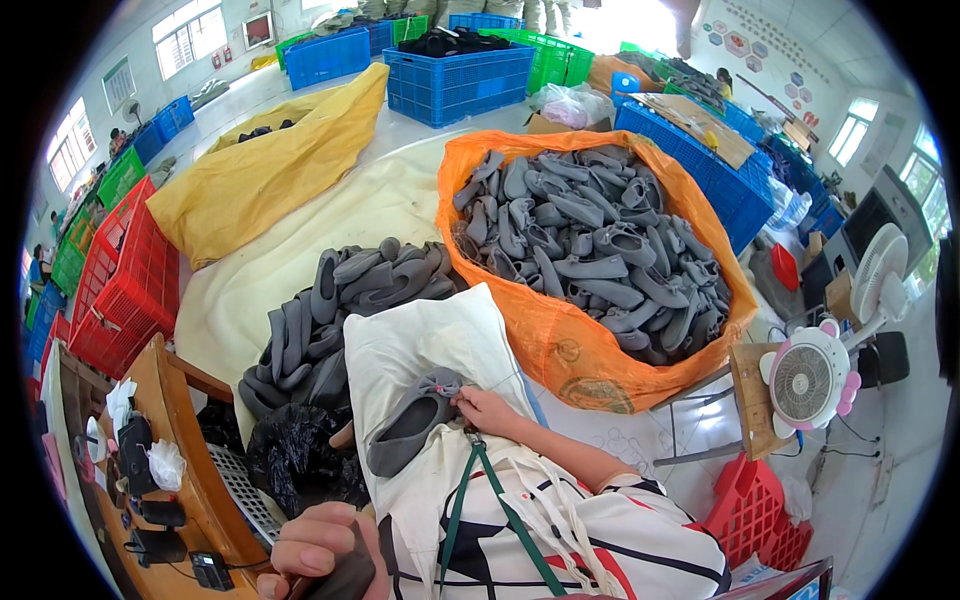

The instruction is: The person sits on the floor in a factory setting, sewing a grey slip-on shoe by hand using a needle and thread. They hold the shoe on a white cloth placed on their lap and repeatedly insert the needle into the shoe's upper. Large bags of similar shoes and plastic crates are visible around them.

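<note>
A grey slip-on shoe [408,428] with a bow at its toe lies on a white cushion [430,330] over my lap. My right hand [485,412] is closed at the shoe's toe end, its fingertips pinching beside the bow. A small pink bit shows at the bow. Low in the view, my left hand [318,550] is raised near the camera, fingers curled round a dark, smooth thing [345,572] whose kind I cannot make out. Just beyond the cushion, to the left, lies a pile of grey shoes [335,315].
An orange sack [560,345] full of grey shoes stands ahead on the right. At left are a wooden desk [200,480] with small items, a black plastic bag [300,450] and a red crate [125,270]. A pig-shaped fan [808,375] sits at right. Blue crates [460,85] stand farther back.
</note>
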{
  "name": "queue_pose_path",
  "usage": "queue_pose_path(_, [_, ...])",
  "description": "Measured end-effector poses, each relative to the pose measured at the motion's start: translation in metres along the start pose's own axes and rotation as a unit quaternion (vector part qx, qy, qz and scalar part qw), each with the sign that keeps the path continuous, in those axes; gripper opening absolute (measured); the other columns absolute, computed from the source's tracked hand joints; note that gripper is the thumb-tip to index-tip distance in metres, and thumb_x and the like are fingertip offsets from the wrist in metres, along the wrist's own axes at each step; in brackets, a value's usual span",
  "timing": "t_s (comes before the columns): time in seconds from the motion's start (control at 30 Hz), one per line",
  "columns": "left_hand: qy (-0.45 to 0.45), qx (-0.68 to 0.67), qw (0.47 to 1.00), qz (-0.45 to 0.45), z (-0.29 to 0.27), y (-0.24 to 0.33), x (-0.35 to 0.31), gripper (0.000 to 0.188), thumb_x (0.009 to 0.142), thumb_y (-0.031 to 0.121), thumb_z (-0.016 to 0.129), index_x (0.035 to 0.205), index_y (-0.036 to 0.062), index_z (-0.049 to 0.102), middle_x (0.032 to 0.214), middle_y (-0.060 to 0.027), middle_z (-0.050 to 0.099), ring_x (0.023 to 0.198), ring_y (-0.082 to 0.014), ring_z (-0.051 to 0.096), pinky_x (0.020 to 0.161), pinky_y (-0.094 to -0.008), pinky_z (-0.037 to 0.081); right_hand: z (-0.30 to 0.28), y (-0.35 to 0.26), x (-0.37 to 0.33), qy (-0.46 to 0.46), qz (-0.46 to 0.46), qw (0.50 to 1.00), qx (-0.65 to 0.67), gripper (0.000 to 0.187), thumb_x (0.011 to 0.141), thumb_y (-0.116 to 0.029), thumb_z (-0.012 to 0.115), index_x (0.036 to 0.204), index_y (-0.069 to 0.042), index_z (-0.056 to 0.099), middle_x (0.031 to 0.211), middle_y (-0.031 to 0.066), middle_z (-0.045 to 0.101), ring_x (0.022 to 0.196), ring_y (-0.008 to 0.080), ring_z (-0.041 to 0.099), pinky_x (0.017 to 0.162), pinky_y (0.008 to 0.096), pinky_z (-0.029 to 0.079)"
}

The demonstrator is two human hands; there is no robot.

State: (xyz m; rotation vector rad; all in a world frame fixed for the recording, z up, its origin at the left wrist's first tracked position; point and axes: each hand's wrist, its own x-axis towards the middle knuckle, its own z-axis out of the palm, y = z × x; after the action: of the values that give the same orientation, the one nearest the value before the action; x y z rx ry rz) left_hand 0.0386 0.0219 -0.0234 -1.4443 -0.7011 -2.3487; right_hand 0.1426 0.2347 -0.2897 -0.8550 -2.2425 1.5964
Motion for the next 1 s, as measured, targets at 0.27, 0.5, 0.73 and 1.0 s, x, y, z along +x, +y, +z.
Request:
queue_pose_path(0.27, [-0.05,-0.051,0.996,-0.051,-0.008,0.008,0.006,0.048,0.101,0.036,0.038,0.138,0.0056,0.039,0.122,-0.0168,0.053,0.108,-0.0352,0.058,0.093,-0.0532,0.05,0.0,0.0,0.0,0.003,0.008,1.0,-0.003,0.017,0.099,-0.018,0.048,0.105,-0.004,0.057,0.069,0.0064,0.062,0.062,0.0154,0.062,0.06,0.0303,0.049])
queue_pose_path(0.5, [-0.117,-0.042,0.988,-0.097,-0.017,0.022,0.014,0.051,0.095,0.02,0.057,0.141,0.0094,0.037,0.129,-0.0136,0.05,0.122,-0.0331,0.05,0.103,-0.0517,0.043,0.003,0.001,0.002,0.001,0.005,1.0,0.004,0.018,0.099,-0.019,0.049,0.105,-0.004,0.057,0.071,0.0066,0.063,0.063,0.0153,0.062,0.06,0.0307,0.049])
queue_pose_path(0.73, [-0.001,-0.012,0.999,0.033,-0.016,0.005,0.009,0.073,0.087,0.057,0.054,0.132,0.001,0.042,0.1,-0.0153,0.05,0.082,-0.0257,0.051,0.067,-0.0419,0.045,0.001,-0.003,0.0,0.006,-0.001,1.0,-0.001,0.017,0.099,-0.018,0.049,0.104,-0.004,0.057,0.069,0.0054,0.061,0.06,0.0137,0.06,0.058,0.0298,0.048])
queue_pose_path(1.0, [0.001,-0.001,0.998,0.066,-0.017,0.007,0.009,0.077,0.086,0.061,0.053,0.133,0.002,0.04,0.101,-0.0136,0.048,0.08,-0.0245,0.049,0.064,-0.0397,0.044,0.005,0.0,0.002,0.003,0.011,1.0,0.007,0.016,0.097,-0.016,0.05,0.102,-0.003,0.058,0.073,0.0092,0.064,0.062,0.0175,0.064,0.06,0.0321,0.05])
